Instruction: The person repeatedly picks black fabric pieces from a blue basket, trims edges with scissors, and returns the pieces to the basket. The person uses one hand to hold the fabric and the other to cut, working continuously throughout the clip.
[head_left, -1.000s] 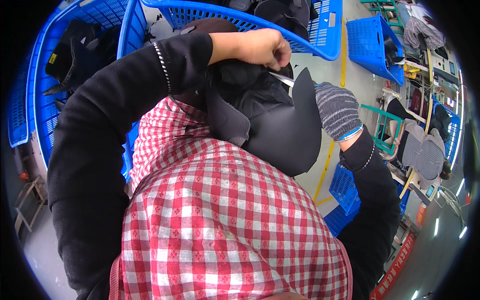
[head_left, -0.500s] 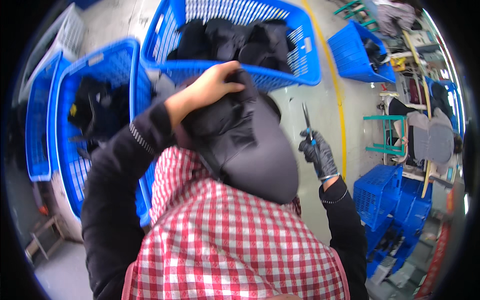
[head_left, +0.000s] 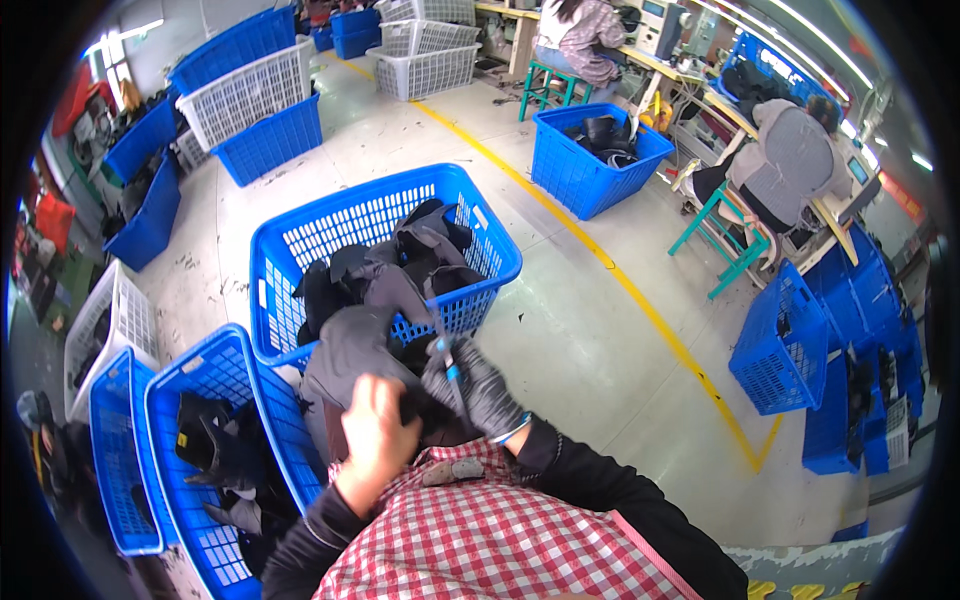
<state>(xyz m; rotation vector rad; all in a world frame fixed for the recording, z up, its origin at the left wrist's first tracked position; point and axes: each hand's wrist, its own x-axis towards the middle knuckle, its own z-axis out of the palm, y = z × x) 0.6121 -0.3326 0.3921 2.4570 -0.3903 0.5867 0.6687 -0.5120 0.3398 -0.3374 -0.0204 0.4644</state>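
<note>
My bare left hand is closed on the near edge of a dark grey cap-like fabric piece in front of my red-and-white checked apron. In a dark grey glove, my right hand grips slim thread snips with a light blue mark on the handle. Their tips point away from me, beside the piece's right side. Part of the piece is hidden behind my hands. Just beyond stands a blue basket holding several similar dark pieces.
To my left are more blue baskets with dark pieces and a white basket. A yellow line crosses the floor. Another blue bin stands far right, near people seated on green stools. Blue baskets are stacked at right.
My view has lifted to show more of the room. The right hand with the snips has come in from the side to the piece. My left hand now grips its near edge.
</note>
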